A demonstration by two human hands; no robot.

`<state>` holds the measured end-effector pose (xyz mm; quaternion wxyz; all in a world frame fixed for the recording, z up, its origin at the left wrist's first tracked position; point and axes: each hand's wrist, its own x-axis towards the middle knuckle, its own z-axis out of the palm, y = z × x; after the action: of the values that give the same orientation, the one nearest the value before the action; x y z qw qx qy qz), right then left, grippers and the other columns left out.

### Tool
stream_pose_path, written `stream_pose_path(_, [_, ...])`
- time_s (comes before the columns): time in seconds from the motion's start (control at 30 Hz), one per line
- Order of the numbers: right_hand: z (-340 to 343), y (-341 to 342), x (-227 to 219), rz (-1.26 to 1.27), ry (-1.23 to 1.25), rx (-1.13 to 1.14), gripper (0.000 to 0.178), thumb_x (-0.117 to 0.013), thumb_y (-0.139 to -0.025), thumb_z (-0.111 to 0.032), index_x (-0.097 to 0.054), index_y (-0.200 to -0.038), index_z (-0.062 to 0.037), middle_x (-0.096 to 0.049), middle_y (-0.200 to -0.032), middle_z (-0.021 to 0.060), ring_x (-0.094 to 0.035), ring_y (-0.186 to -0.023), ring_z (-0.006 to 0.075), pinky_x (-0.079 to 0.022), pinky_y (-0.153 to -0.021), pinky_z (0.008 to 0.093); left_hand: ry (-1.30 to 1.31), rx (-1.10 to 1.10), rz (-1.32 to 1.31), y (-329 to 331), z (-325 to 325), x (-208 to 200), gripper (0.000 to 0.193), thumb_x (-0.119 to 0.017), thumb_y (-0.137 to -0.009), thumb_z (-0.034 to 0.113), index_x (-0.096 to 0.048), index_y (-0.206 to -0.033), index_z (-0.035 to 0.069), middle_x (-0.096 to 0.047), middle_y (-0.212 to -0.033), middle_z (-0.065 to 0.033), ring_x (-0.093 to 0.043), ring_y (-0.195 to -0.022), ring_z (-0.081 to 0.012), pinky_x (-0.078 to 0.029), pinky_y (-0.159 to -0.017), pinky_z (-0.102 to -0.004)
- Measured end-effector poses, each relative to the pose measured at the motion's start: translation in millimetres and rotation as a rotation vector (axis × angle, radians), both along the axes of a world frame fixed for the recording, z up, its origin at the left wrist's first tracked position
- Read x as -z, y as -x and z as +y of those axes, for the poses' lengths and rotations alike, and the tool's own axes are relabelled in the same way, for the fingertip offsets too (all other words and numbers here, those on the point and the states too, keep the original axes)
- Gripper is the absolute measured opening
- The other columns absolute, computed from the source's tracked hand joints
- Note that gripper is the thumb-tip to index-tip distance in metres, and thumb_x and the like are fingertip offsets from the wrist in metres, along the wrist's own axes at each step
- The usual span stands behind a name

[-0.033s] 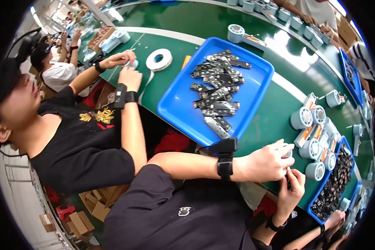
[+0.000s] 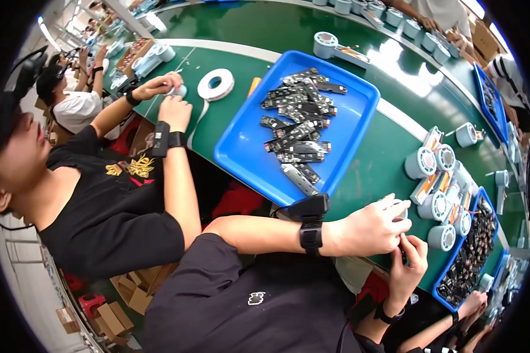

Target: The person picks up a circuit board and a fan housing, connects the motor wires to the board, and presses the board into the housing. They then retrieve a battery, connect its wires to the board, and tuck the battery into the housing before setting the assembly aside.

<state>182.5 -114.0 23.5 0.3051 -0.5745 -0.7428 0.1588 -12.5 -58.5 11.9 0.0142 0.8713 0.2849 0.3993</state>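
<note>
My left hand [image 2: 368,228] curls around a pale round part [image 2: 401,215], mostly covered by the fingers. It resembles the light-blue fan heads nearby. Just below, my right hand [image 2: 409,265] is closed in a pinch at the same part. Between its fingertips is a small dark piece [image 2: 403,254], too hidden to name. Both hands meet over the table's near edge. To their right lie several light-blue handheld fans [image 2: 434,206] with round heads and opened handles. Left of them, a blue tray [image 2: 350,144] holds a heap of black circuit boards [image 2: 300,126].
On my left a co-worker [image 2: 118,217] handles a pale part beside a roll of white tape [image 2: 215,85]. Another blue tray [image 2: 453,267] of small dark parts stands at the right, near another person's hand [image 2: 473,305]. More fans line the green table's [image 2: 218,23] far side.
The whole view has shifted a little, so things sit slightly further left in the picture. Both my hands keep the same hold, with barely any finger movement.
</note>
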Motion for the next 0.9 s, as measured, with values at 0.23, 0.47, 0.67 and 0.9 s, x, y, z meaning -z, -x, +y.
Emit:
stream_pose_path(0.23, [16,-35,16,0.344,0.347,-0.146,0.031,-0.068,-0.095,0.004,-0.069,-0.125,0.0072,-0.071,-0.125,0.0159,-0.067,-0.11,0.02,-0.053,-0.093,0.0311,0.07,-0.029,0.106,-1,7,-1,0.025,-0.069,-0.078,0.017,-0.077,-0.092,-0.002,-0.069,-0.124,-0.0168,-0.06,-0.126,-0.0408,-0.049,-0.101,-0.0525])
stream_pose_path(0.47, [23,-50,34,0.646,0.557,-0.084,0.039,-0.061,-0.088,0.016,-0.07,-0.125,0.0078,-0.068,-0.131,0.0218,-0.066,-0.117,0.0251,-0.051,-0.102,0.0336,0.108,-0.051,0.163,1,9,-2,0.028,-0.068,-0.078,0.018,-0.078,-0.096,-0.001,-0.068,-0.129,-0.0186,-0.06,-0.127,-0.0427,-0.049,-0.102,-0.0536])
stream_pose_path(0.67, [27,-46,41,0.683,0.507,-0.105,0.04,-0.06,-0.088,0.016,-0.069,-0.126,0.0076,-0.069,-0.129,0.0208,-0.066,-0.116,0.0237,-0.051,-0.102,0.0326,0.122,-0.052,0.165,4,14,-1,0.026,-0.068,-0.078,0.018,-0.078,-0.094,0.0,-0.069,-0.125,-0.0179,-0.059,-0.128,-0.0423,-0.048,-0.104,-0.0542])
stream_pose_path(0.9, [24,-53,32,0.689,0.503,-0.114,0.034,-0.065,-0.096,0.006,-0.065,-0.129,0.0086,-0.07,-0.125,0.0137,-0.066,-0.114,0.0182,-0.052,-0.098,0.0297,0.173,0.137,0.184,-3,32,-1,0.015,-0.069,-0.075,0.019,-0.074,-0.078,0.005,-0.07,-0.106,-0.0112,-0.06,-0.122,-0.0346,-0.048,-0.103,-0.0527])
